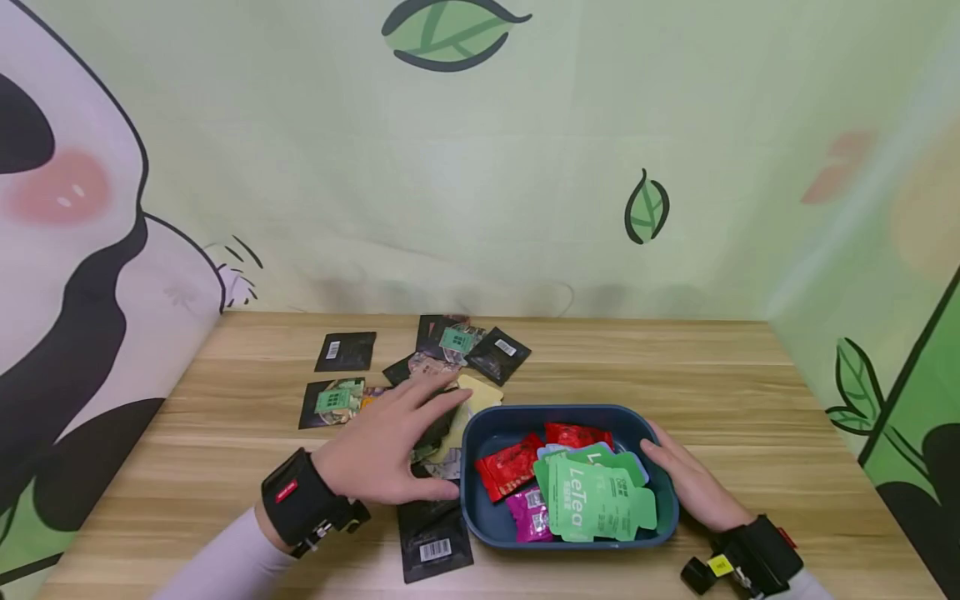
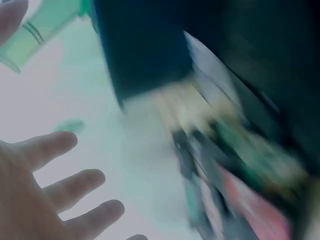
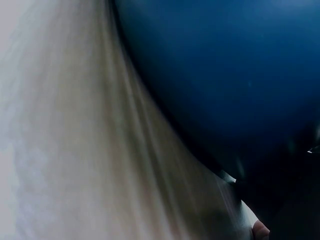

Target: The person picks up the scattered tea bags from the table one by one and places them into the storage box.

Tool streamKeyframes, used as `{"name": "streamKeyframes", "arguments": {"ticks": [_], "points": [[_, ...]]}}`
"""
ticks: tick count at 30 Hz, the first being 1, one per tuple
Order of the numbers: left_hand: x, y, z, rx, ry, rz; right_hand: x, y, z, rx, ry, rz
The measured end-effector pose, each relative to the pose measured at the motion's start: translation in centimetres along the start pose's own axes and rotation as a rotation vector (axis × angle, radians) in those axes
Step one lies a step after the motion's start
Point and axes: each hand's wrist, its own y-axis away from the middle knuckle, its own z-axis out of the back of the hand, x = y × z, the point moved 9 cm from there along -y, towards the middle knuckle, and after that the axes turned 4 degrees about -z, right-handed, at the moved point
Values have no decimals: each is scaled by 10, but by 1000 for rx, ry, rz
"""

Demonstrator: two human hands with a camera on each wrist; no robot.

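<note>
A dark blue plastic basin (image 1: 480,521) stands at the front of the table. In it lie red packets (image 1: 510,467), a magenta packet (image 1: 529,512) and green flattened boxes marked LeTea (image 1: 591,500). My right hand (image 1: 697,487) grips the basin's right end, thumb over the rim and fingers along the outside. Left of the basin, my left hand (image 1: 386,437) hovers with spread fingers over a scatter of packets, holding nothing. A black packet with a barcode (image 1: 435,546) lies below it. The hand covers part of the pile. Both wrist views are blurred.
Behind the left hand lie more black packets (image 1: 498,355), some with green labels (image 1: 337,402), and a pale yellow piece (image 1: 483,393). A single black packet (image 1: 345,351) lies farther left. The wooden table (image 1: 675,358) meets a printed backdrop at its back edge.
</note>
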Motion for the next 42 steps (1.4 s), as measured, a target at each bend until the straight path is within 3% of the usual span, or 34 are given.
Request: {"name": "streamKeyframes", "arguments": {"ticks": [7,10,14,20,27,30,36,42], "points": [[67,48,9,-16,-62,200,1,0,-1,0,-10,-7],[91,64,11,-5,-74,250,1,0,-1,-5,-6,-8],[117,78,12,31,-78,290,1,1,0,-15,-2,-10],[149,89,4,109,-85,322,0,2,0,-12,-13,-13],[173,97,-2,171,-45,347,0,2,-1,-5,-12,-23],[179,100,-1,167,-27,361,-1,2,-2,2,-21,-32],[182,99,2,125,-27,338,0,2,-2,2,-22,-27],[183,95,1,147,-34,351,1,0,-1,1,-10,-12]]}}
